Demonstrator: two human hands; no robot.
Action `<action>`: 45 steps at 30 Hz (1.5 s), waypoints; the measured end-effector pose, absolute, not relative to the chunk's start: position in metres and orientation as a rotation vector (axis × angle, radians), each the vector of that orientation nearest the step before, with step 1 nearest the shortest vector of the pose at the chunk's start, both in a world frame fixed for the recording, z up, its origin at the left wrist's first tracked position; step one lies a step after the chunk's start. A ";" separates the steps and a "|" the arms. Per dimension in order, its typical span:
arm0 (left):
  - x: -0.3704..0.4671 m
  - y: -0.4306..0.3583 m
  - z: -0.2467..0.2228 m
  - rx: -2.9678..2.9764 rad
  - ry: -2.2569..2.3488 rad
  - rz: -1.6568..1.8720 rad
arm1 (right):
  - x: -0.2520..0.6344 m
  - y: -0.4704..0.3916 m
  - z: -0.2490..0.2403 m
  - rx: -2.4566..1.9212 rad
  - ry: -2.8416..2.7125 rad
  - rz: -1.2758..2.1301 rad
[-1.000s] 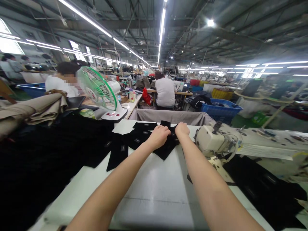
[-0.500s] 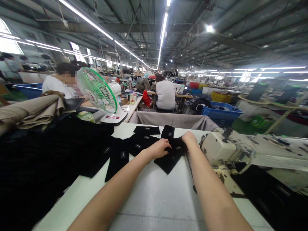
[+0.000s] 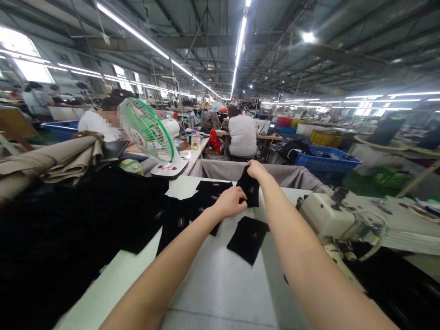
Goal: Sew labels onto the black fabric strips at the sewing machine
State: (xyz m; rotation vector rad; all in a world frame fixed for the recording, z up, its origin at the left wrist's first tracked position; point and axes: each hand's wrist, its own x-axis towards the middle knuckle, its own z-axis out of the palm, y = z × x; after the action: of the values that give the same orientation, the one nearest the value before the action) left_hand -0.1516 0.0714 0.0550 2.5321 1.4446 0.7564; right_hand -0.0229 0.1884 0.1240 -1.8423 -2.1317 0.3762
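Note:
My right hand (image 3: 257, 170) pinches the top corner of a small black fabric piece (image 3: 252, 191) with a dark label on it, raised toward the far table edge. My left hand (image 3: 233, 202) has its fingers curled in at that piece's lower left edge, fingertips partly hidden. Nearer me, another black fabric patch (image 3: 248, 240) lies flat and apart on the white tabletop (image 3: 220, 279). More labelled black pieces (image 3: 213, 186) overlap beyond and left of my left hand.
A large heap of black cloth (image 3: 79, 229) covers the left side. On the right stands a sewing machine (image 3: 326, 215). A green and white fan (image 3: 147, 133) is at the back left, and a grey cloth bin (image 3: 220, 169) adjoins the far edge. Co-workers sit farther off.
My right hand has moved away from me and left, lifting a labelled black piece off the others. One patch now lies separate on the tabletop. My left hand has shifted slightly up.

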 end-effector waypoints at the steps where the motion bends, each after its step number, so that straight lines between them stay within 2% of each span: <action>1: -0.149 0.078 0.051 2.532 1.456 0.721 | -0.026 0.195 0.118 -1.850 -2.150 0.404; 10: -0.143 0.094 0.017 2.433 1.560 0.618 | -0.031 0.206 0.069 -1.913 -2.215 0.549; 15: -0.139 0.094 0.016 2.188 1.746 0.826 | -0.026 0.192 0.087 -1.887 -2.203 0.522; 18: -0.142 0.097 0.028 1.910 1.862 1.125 | -0.024 0.170 0.114 -1.796 -2.214 0.475; 21: -0.153 0.089 0.049 1.637 1.490 1.356 | -0.017 0.132 0.147 -1.609 -2.234 0.431; 23: -0.165 0.072 0.065 1.543 1.197 1.299 | -0.007 0.102 0.167 -1.482 -2.215 0.419; 26: -0.183 0.031 0.083 1.450 1.045 1.116 | 0.010 0.060 0.179 -1.358 -2.150 0.432; 29: -0.195 -0.014 0.090 1.374 1.060 1.008 | 0.027 0.034 0.158 -1.363 -2.063 0.451; 32: -0.202 -0.045 0.088 1.260 1.129 1.057 | 0.040 0.023 0.113 -1.472 -2.024 0.447; 38: -0.209 -0.057 0.087 1.041 1.166 1.200 | 0.055 0.010 0.030 -1.588 -2.289 0.453; 45: -0.199 -0.062 0.091 0.947 1.043 1.168 | 0.057 0.023 0.023 -1.505 -2.401 0.532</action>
State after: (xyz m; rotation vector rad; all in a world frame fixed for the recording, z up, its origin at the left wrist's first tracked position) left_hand -0.1994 -0.0617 0.0912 0.9473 1.0427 1.1676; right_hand 0.0566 0.0230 0.0232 -1.5047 -2.4008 0.5320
